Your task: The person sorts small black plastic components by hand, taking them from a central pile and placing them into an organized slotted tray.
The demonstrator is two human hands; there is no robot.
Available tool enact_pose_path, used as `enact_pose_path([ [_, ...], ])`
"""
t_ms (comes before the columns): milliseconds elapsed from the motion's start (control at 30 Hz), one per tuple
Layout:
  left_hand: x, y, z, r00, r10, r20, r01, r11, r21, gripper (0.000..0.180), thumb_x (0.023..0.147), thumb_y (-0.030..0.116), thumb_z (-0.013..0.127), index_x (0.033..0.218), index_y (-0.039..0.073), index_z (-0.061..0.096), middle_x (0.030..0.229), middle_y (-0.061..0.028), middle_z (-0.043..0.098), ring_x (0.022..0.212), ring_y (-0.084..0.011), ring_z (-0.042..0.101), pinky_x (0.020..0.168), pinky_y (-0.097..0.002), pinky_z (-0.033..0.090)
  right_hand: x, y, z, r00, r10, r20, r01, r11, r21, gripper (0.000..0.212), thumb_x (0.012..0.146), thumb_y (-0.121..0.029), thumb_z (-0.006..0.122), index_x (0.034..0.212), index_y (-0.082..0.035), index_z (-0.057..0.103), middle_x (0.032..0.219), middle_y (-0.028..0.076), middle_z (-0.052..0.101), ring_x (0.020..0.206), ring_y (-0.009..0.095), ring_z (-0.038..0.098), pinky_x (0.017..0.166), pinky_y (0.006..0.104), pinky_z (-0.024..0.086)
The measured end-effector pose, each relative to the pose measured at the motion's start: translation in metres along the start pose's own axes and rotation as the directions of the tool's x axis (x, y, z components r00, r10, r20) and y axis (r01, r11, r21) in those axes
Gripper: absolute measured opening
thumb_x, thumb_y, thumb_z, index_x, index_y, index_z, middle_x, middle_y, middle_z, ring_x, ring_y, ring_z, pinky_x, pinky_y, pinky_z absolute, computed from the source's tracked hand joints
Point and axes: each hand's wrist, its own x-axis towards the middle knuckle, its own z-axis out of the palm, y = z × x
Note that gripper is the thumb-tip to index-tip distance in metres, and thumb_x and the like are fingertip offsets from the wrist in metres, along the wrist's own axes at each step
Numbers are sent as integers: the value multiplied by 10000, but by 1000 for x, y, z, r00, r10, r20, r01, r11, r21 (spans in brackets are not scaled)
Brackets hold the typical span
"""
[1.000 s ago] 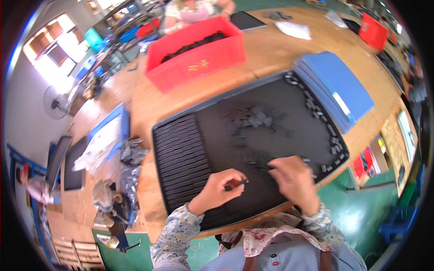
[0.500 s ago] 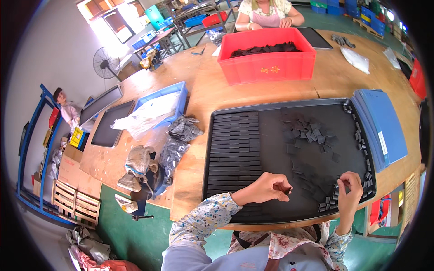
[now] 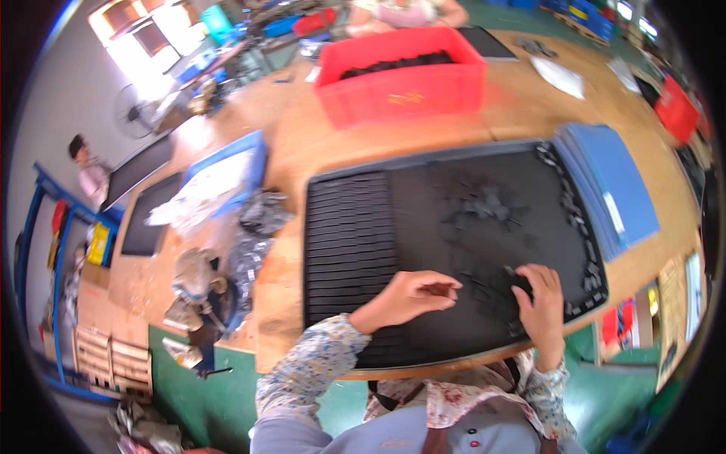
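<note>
Both hands are over a large black tray point(image 3: 423, 227), blurred by motion. My left hand point(image 3: 408, 301) is near the tray's front middle, thumb and fingers drawn together; what they hold, if anything, is too small and dark to make out. To its right my right hand point(image 3: 543, 306) has thumb and forefinger apart, with nothing clear between them. Around and beyond the fingertips lie loose thin black pieces point(image 3: 484, 208). Long rows of flat black strips point(image 3: 350, 227) fill the tray's left part. Small dark curled pieces point(image 3: 588, 250) line its right edge.
A blue folder stack point(image 3: 612, 189) lies right of the tray. Beyond stands a red bin point(image 3: 401, 94) of dark pieces, with a person point(image 3: 408, 13) behind it. At left are a blue crate point(image 3: 253, 170) with white plastic, gloves point(image 3: 195, 276) and a smaller black tray point(image 3: 151, 216).
The view has shifted, so the scene sits farther left and higher. My right hand has lifted away from the small pieces at the tray's front right corner, toward my left hand, and its fingers have spread.
</note>
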Motion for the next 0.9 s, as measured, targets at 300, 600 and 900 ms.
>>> enact_pose_path([
  [300, -3, 12, 4, 993, -120, 6, 120, 992, -45, 239, 881, 19, 724, 1106, -44, 673, 986, -80, 698, 892, -114, 667, 803, -251, 574, 1, -22, -12, 990, -144, -16, 144, 982, 123, 205, 746, 10, 724, 937, -57, 690, 911, 86, 671, 857, 305, 621, 765, 396, 511],
  [600, -7, 6, 5, 991, -120, 60, 122, 992, -31, 226, 894, 58, 733, 1080, -39, 650, 876, -50, 695, 780, -95, 659, 731, -241, 561, -8, -51, 21, 922, -364, 132, 290, 874, 391, 418, 764, -10, 726, 1169, -83, 650, 943, 64, 623, 892, 278, 595, 793, 385, 504],
  [900, -5, 9, 3, 985, -174, 11, 172, 980, 97, 129, 978, 98, 634, 987, 28, 526, 841, -64, 668, 701, -111, 656, 639, -237, 544, 21, 10, 24, 999, -14, -42, 17, 997, 70, 258, 753, 26, 722, 985, -57, 646, 938, 91, 600, 904, 306, 604, 784, 400, 511],
])
